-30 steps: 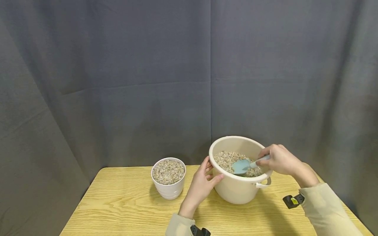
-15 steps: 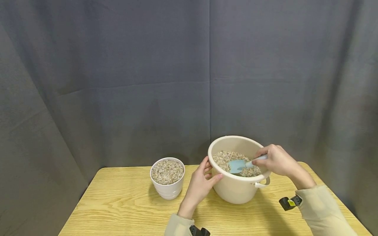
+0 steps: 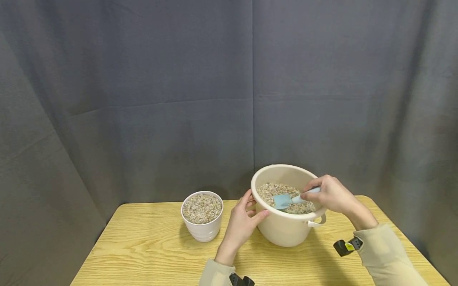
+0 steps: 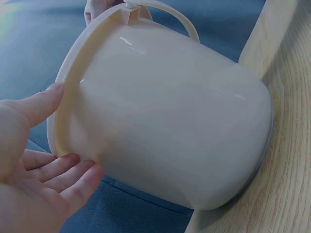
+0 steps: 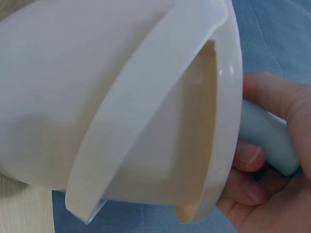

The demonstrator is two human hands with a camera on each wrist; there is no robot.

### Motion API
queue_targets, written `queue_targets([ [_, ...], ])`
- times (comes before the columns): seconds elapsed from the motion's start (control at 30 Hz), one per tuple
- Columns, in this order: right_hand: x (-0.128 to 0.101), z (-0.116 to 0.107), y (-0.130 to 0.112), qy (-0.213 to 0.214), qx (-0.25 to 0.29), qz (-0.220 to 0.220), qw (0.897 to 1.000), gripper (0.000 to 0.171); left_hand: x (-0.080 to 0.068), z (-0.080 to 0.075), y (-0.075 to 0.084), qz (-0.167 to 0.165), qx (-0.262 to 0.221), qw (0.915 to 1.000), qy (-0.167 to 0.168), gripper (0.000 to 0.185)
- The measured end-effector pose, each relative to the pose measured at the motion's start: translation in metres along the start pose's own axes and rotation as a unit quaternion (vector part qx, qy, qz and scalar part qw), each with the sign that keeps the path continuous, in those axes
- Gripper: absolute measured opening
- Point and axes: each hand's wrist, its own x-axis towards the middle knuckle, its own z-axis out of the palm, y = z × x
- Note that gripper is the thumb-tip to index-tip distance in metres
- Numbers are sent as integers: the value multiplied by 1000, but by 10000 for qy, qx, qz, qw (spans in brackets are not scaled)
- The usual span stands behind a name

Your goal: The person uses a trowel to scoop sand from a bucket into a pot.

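Trowel (image 3: 284,200) inside bucket (image 3: 286,232) rim

No readable text, label, brand, number or sign appears in any view.

bucket (image 3: 286,228) on table (image 3: 150,254) at 3 o'clock of pot (image 3: 202,226), gravel in both, trowel (image 3: 286,200) in bucket, left hand (image 3: 243,226) on bucket's 9 o'clock side, right hand (image 3: 330,195) over its 3 o'clock rim, curtain (image 3: 143,99) behind at 12 o'clock
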Motion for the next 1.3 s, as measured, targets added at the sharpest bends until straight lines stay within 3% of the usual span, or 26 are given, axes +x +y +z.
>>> queue_targets([
  [0.43,-9,1,-3,325,115,352,9988,12,-1,1,0,21,-14,10000,9,77],
  [0.87,-13,11,-10,800,-217,388,9958,12,-1,3,2,-112,-712,9974,-4,80],
  [1.3,-24,18,-17,1284,-120,578,9900,15,0,2,0,-135,-681,9976,27,79],
])
